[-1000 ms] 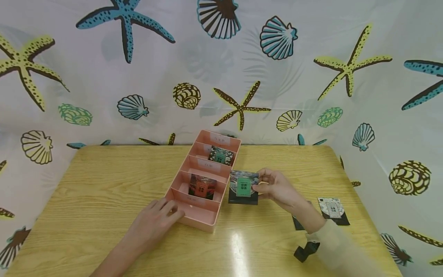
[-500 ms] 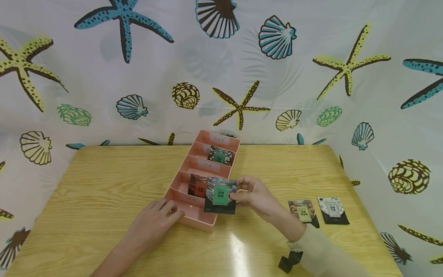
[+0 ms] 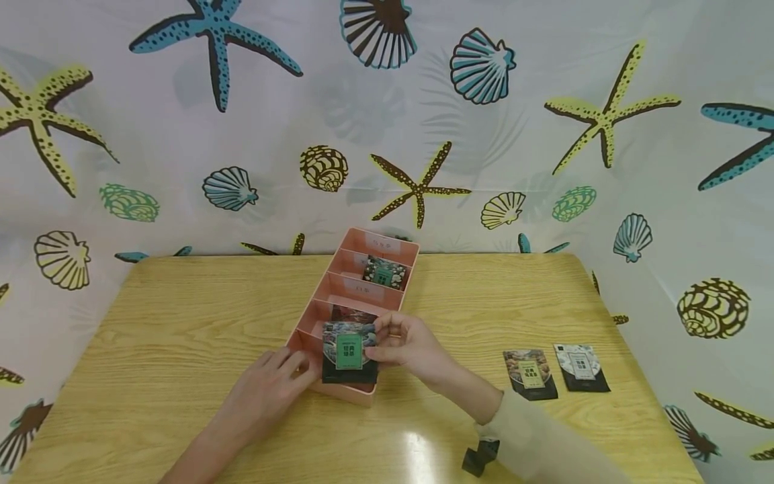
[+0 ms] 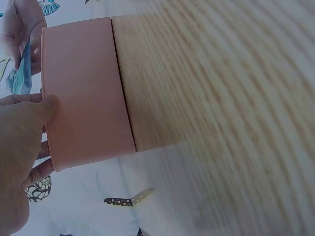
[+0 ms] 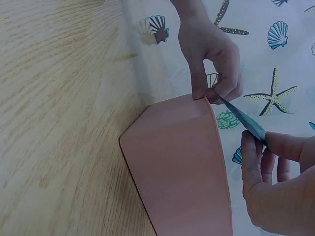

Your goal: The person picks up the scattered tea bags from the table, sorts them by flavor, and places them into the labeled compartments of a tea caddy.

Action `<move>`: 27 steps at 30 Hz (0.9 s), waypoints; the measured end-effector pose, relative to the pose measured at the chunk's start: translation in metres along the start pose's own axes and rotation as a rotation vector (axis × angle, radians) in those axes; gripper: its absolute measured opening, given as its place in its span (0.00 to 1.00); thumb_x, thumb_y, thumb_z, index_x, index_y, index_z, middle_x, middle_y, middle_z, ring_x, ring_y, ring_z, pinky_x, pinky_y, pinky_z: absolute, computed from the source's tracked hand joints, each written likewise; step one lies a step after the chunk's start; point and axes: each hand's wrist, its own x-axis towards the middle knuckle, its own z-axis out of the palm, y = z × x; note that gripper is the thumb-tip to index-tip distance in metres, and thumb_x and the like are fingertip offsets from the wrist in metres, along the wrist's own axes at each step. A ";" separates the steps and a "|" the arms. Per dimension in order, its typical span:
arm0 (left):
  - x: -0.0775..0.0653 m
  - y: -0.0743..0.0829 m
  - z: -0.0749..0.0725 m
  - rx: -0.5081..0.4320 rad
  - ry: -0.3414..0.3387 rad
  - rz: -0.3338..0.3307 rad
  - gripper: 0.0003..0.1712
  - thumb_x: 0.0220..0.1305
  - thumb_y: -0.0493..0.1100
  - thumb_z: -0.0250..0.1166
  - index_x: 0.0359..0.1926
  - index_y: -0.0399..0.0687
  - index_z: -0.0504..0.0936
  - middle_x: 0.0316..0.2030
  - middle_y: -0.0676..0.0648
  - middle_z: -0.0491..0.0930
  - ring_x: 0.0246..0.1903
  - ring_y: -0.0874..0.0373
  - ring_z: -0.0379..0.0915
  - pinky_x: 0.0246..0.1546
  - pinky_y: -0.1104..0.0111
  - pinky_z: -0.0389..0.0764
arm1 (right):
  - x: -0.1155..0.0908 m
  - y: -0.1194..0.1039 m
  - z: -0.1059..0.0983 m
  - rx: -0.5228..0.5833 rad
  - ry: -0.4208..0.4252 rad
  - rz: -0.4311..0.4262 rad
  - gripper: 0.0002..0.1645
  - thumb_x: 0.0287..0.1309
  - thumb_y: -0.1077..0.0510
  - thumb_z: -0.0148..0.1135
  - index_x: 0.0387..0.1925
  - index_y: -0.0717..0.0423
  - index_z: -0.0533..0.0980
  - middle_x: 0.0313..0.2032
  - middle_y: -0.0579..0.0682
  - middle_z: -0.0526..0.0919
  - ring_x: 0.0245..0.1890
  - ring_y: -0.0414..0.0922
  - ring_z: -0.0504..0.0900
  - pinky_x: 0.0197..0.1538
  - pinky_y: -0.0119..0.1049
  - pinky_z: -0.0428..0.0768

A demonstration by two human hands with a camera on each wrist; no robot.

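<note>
In the head view my left hand (image 3: 266, 390) grips the near left rim of a long pink divided box (image 3: 361, 396). The left wrist view shows its thumb on the outer wall (image 4: 88, 98) and its other fingers over the rim. My right hand (image 3: 414, 353) pinches a dark tea sachet with a green label (image 3: 349, 353) by its right edge, thumb in front. That sachet hangs over the nearest compartment and overlaps a red tea sachet (image 3: 351, 314) in the compartment behind. A floral sachet with a green label (image 3: 385, 271) lies in a farther compartment.
Two more tea sachets lie on the wooden table at the right, one with a yellowish label (image 3: 531, 374) and one with a white label (image 3: 582, 368). White paper labels (image 3: 363, 289) mark the box's dividers. A patterned curtain (image 3: 272, 128) hangs behind the table (image 3: 181, 323).
My right hand has carried the green-labelled sachet leftward from beside the box to over its nearest compartment, uncovering the yellowish-labelled sachet on the table. My left hand has stayed on the rim.
</note>
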 end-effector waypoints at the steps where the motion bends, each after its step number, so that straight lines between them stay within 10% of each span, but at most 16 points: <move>1: 0.000 0.000 0.000 -0.001 0.000 -0.001 0.43 0.86 0.47 0.17 0.41 0.54 0.84 0.38 0.49 0.79 0.39 0.52 0.76 0.38 0.59 0.84 | 0.001 0.000 0.002 -0.013 0.005 -0.004 0.16 0.63 0.75 0.65 0.45 0.58 0.74 0.36 0.43 0.76 0.33 0.35 0.81 0.37 0.32 0.87; 13: -0.001 -0.001 0.001 -0.008 0.014 0.008 0.26 0.84 0.42 0.37 0.41 0.54 0.84 0.39 0.48 0.80 0.39 0.52 0.77 0.38 0.59 0.83 | 0.004 0.005 0.007 -0.127 0.066 -0.075 0.16 0.61 0.73 0.68 0.48 0.70 0.74 0.35 0.44 0.78 0.31 0.35 0.80 0.35 0.28 0.84; 16: -0.001 -0.001 0.001 -0.004 0.028 0.004 0.40 0.87 0.46 0.21 0.40 0.54 0.84 0.39 0.49 0.80 0.38 0.52 0.77 0.36 0.59 0.82 | 0.004 0.007 0.007 -0.148 0.043 -0.068 0.16 0.62 0.73 0.68 0.49 0.70 0.75 0.36 0.44 0.79 0.31 0.35 0.81 0.37 0.29 0.84; 27: 0.000 0.001 -0.001 -0.009 0.014 0.004 0.40 0.87 0.46 0.20 0.41 0.55 0.84 0.37 0.50 0.78 0.36 0.54 0.73 0.37 0.59 0.81 | -0.001 0.009 -0.006 -0.106 0.055 -0.014 0.22 0.66 0.68 0.68 0.58 0.74 0.74 0.39 0.45 0.84 0.35 0.38 0.87 0.49 0.47 0.90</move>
